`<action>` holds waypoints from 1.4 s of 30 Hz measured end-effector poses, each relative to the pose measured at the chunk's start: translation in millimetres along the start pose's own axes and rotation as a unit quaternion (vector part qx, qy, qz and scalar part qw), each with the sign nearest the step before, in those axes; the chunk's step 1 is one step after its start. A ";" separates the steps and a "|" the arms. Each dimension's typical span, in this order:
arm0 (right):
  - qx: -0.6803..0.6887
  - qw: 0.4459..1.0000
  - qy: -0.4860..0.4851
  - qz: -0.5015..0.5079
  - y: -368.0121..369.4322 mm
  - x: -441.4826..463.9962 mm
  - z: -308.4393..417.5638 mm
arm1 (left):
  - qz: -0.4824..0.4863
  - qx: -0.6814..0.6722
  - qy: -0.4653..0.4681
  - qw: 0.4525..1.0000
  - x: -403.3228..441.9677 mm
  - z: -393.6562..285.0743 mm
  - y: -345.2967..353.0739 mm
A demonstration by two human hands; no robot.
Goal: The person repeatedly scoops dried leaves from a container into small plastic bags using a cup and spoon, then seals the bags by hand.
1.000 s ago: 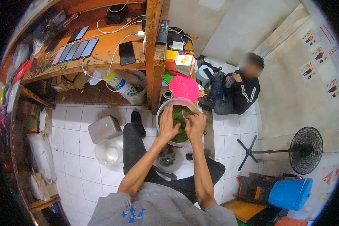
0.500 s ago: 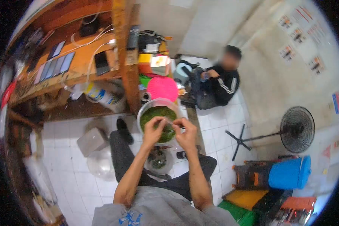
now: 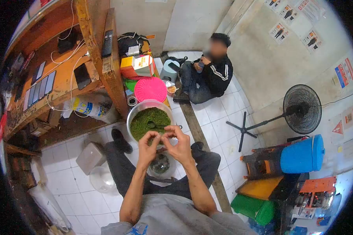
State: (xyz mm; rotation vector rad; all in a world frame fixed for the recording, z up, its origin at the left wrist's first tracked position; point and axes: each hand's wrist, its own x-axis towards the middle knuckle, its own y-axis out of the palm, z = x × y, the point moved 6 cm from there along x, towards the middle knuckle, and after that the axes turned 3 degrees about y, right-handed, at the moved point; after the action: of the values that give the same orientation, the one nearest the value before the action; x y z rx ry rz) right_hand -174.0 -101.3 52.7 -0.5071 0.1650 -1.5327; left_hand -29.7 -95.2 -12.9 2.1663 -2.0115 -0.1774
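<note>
My left hand and right hand pinch, on what I can't tell, close to the bowl for easy reach.

Round pale tub, fine green shreds inside, dark spoon lying on them.

From here, I'm seeing a red-edged warning triangle showing on the wall, beyond the fan. Higher up, posters are displaying little human figures, their print coming out too small to read. Lettering is blurring on a blue-and-red notice, a box and a yellow-and-blue label.
</note>
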 end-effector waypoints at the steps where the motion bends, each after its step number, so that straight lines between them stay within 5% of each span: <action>1: 0.001 1.000 0.005 0.000 1.1 -5.2 -1.8 | 0.007 -0.003 0.000 1.000 -4.5 0.8 2.1; 4: -0.011 1.000 -0.012 -0.019 0.0 -18.9 1.2 | -0.013 -0.011 -0.089 0.996 -22.0 18.7 -1.8; 11: -0.003 0.998 0.068 -0.005 8.5 -79.7 -43.8 | -0.019 0.032 -0.091 0.995 -69.2 73.6 -18.4; 13: -0.010 0.993 0.115 0.009 22.4 -99.0 -83.8 | 0.025 0.135 -0.075 0.988 -84.2 89.8 -27.0; 15: 0.000 0.986 0.164 0.028 35.5 -114.5 -131.0 | -0.032 0.205 -0.090 0.974 -97.4 94.7 -38.6; 18: -0.148 0.960 0.198 0.128 58.4 -128.0 -224.6 | -0.043 0.198 -0.150 0.968 -115.3 108.0 -69.8; 23: -0.191 0.943 0.272 0.000 49.7 -77.5 -317.9 | -0.083 0.172 -0.147 0.970 -133.2 93.9 -99.7; 25: -0.261 0.948 0.130 -0.126 37.8 -59.3 -315.6 | -0.101 0.169 -0.171 0.965 -139.0 93.6 -107.4; 31: -0.268 0.949 0.167 0.008 68.1 -67.6 -384.3 | -0.095 0.163 -0.176 0.966 -155.9 120.7 -110.3; 37: -0.271 0.957 0.103 -0.006 49.8 -50.1 -355.8 | -0.053 0.137 -0.199 0.969 -136.4 104.7 -65.2; 42: -0.100 0.969 0.224 -0.036 20.8 -52.5 -353.8 | 0.016 0.129 -0.225 0.966 -114.0 116.1 -27.0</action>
State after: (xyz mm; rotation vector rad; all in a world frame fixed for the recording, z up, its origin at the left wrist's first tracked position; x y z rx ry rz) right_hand -303.5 -125.5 -280.5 -0.3182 0.6611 -1.6939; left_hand -36.4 14.4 -136.0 2.4221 -2.4280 -0.4653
